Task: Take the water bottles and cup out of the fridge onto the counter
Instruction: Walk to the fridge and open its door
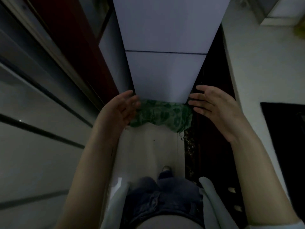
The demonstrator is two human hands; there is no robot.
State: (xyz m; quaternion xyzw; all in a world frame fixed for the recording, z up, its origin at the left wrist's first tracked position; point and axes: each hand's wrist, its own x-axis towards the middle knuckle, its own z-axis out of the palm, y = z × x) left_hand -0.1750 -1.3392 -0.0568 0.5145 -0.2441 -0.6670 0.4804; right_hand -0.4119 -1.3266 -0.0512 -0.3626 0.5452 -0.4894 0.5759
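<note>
1. Fridge (166, 47): a tall pale unit seen from above, both doors closed; a thin dark seam crosses its front and splits it into an upper and a lower panel. The bottles and cup do not show; what lies behind the doors cannot be told.
2. Left hand (121, 109): raised before the fridge's lower left corner, palm turned inward, fingers straight and slightly spread. It holds nothing; whether the fingertips touch the door edge cannot be told.
3. Right hand (212, 107): raised before the fridge's lower right corner, palm inward, facing the left hand, fingers straight and slightly spread. It holds nothing; the fingertips lie just beside the door's right edge, contact unclear.
4. Cloth (165, 114): green and patterned, crumpled on the floor against the fridge's base, between the two hands as seen from the head camera.
5. Floor (148, 151): a pale strip running from the cloth back to the person's feet.
6. Counter (257, 71): a light surface along the right side of the view, with a dark rectangular patch (285, 129) at its near end.
7. Cabinets (33, 113): pale fronts with dark horizontal lines, filling the left side.
8. The scene is dim; fine detail is lost.
</note>
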